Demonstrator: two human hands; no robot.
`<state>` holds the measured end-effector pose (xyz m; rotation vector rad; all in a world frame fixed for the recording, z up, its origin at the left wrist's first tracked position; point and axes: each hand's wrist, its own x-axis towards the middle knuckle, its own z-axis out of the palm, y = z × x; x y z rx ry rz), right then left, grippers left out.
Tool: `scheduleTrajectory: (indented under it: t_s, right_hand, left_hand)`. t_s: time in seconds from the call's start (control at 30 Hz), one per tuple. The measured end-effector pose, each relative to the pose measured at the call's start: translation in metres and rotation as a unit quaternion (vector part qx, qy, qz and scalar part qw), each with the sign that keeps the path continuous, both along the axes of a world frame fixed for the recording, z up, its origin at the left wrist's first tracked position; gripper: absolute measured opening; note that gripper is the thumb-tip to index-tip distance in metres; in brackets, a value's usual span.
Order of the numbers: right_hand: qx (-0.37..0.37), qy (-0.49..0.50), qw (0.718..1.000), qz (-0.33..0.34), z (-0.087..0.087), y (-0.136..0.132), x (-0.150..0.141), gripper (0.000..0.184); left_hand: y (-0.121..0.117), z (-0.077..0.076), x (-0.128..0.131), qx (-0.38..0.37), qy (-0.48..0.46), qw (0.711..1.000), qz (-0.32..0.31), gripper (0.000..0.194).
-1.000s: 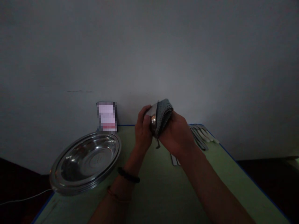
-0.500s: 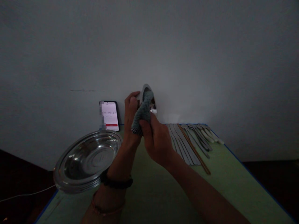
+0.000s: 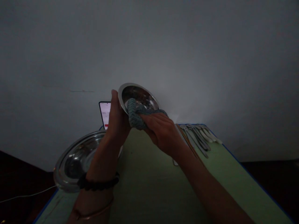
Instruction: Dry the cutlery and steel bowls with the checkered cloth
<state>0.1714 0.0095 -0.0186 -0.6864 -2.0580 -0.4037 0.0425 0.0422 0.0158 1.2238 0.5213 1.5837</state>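
A shiny metal bowl (image 3: 146, 95) is held up above the table, tilted so its inside faces me. My left hand (image 3: 118, 116) grips it by its left side, with part of the fingers hidden behind the bowl. In my right hand (image 3: 160, 129) is a grey-green textured cloth (image 3: 135, 118), bunched and pressed against the near rim and inside of the bowl. The fingers of the right hand are closed over the cloth.
Large metal basins (image 3: 67, 155), stacked, stand at the table's left. Behind them a phone (image 3: 105, 113) leans on the wall. Spoons (image 3: 198, 141), wooden chopsticks (image 3: 189, 143) and white-handled cutlery (image 3: 209, 135) lie at the right back of the green table (image 3: 144, 183).
Both hands have shifted left with the bowl and cloth. The bowl has turned from side-on to showing its inside, and my left arm now covers part of the basin and phone.
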Motion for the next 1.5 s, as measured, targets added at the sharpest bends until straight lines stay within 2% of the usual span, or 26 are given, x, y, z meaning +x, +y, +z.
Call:
scheduleTrajectory:
  t_s: [0.13,0.3,0.37,0.47,0.5,0.57,0.67,0.73,0.8,0.9,1.0,1.07,1.2,1.27,1.33,1.4,1.5]
  right_hand:
    - [-0.042,-0.029,0.999,0.001,0.006,-0.003,0.004,0.03]
    - [-0.15,-0.046,0.987,0.041,0.012,-0.009,0.009,0.039]
    - [-0.174,0.001,0.984,0.044,0.012,-0.011,0.007,0.034]
    - [-0.133,0.164,0.976,-0.053,0.006,-0.007,0.001,0.022]
    - [-0.123,0.223,0.963,-0.091,0.003,-0.004,-0.001,0.016]
    - [-0.164,0.318,0.926,-0.122,-0.002,0.003,-0.003,0.024]
    - [-0.352,0.4,0.846,-0.036,-0.003,0.007,-0.003,0.044]
    - [-0.454,0.425,0.783,0.017,0.002,0.004,-0.003,0.046]
    - [-0.497,0.426,0.756,0.013,0.007,-0.001,-0.004,0.039]
    - [-0.488,0.431,0.759,-0.024,0.006,-0.002,-0.004,0.034]
    - [-0.433,0.46,0.775,-0.012,-0.005,0.011,0.0,0.036]
    - [-0.384,0.462,0.799,-0.018,-0.012,0.021,0.006,0.035]
    - [-0.282,0.404,0.862,-0.122,-0.012,0.03,0.023,0.026]
    - [-0.247,0.362,0.886,-0.154,-0.009,0.028,0.031,0.022]
    - [-0.23,0.335,0.9,-0.157,-0.007,0.026,0.037,0.02]
    - [-0.224,0.346,0.897,-0.16,-0.008,0.026,0.039,0.018]
    - [-0.233,0.415,0.863,-0.17,-0.011,0.027,0.037,0.018]
  left_hand:
    - [-0.007,0.009,0.0,0.054,-0.021,0.998,-0.038,0.05]
    - [-0.01,0.011,0.002,0.1,-0.099,0.99,0.007,0.032]
    - [-0.007,0.008,0.008,0.124,-0.139,0.982,0.031,0.032]
    - [-0.003,-0.001,0.017,0.163,-0.177,0.968,0.067,0.028]
    - [-0.002,-0.005,0.02,0.174,-0.183,0.964,0.088,0.024]
    - [-0.001,-0.012,0.024,0.202,-0.171,0.952,0.151,0.021]
    - [0.002,-0.025,0.027,0.268,-0.107,0.937,0.197,0.037]
    - [0.005,-0.033,0.029,0.308,-0.074,0.928,0.196,0.046]
    - [0.007,-0.04,0.032,0.33,-0.055,0.92,0.205,0.053]
    - [0.008,-0.046,0.037,0.34,-0.018,0.913,0.226,0.059]
    - [0.005,-0.045,0.041,0.314,-0.006,0.928,0.201,0.055]
    - [0.001,-0.041,0.042,0.263,-0.02,0.951,0.163,0.047]
    - [-0.005,-0.029,0.036,0.114,-0.011,0.992,0.049,0.031]
    - [-0.005,-0.024,0.032,0.041,-0.001,0.999,-0.025,0.034]
    - [-0.004,-0.022,0.029,0.004,0.003,0.998,-0.067,0.039]
    - [-0.004,-0.024,0.029,0.022,0.009,0.998,-0.065,0.044]
    - [-0.006,-0.03,0.036,0.132,0.066,0.989,-0.013,0.061]
